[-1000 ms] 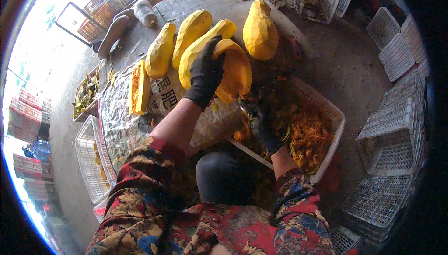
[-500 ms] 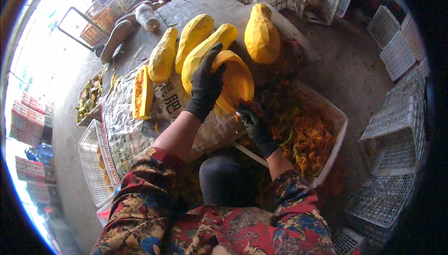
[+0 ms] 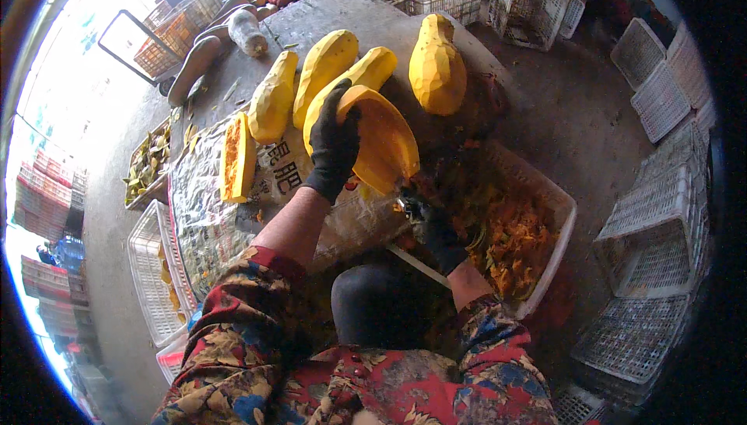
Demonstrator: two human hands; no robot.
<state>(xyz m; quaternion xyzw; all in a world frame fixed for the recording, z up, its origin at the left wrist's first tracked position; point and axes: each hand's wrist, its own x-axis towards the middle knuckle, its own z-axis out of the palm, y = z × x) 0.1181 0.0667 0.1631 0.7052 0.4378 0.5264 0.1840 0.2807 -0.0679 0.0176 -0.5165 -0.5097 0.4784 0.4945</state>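
Note:
My left hand (image 3: 334,147), in a dark glove, grips the edge of a hollowed, peeled pumpkin half (image 3: 387,139), its orange inside turned toward me. My gloved right hand (image 3: 433,230) is closed round a small tool (image 3: 404,204) with a shiny metal part, just under the pumpkin half's lower end. The tool's kind is too small and dark to make out. Behind lie whole peeled pumpkins, among them a long one (image 3: 375,69) partly hidden by the half, and a bulbous one (image 3: 437,67) to the right. At left rests a cut pumpkin piece (image 3: 238,157) with stringy pulp.
A pale crate (image 3: 562,227) with orange pulp and scraps stands beside my right hand. A printed sack (image 3: 210,215) covers the near work surface. At left are a white basket (image 3: 148,269) and a box of peelings (image 3: 148,162). Stacked plastic crates (image 3: 642,269) line the right.
The pumpkin half has shifted slightly left and tilted, showing more of its smooth inside. My left hand moved with it, and my right hand sits slightly lower.

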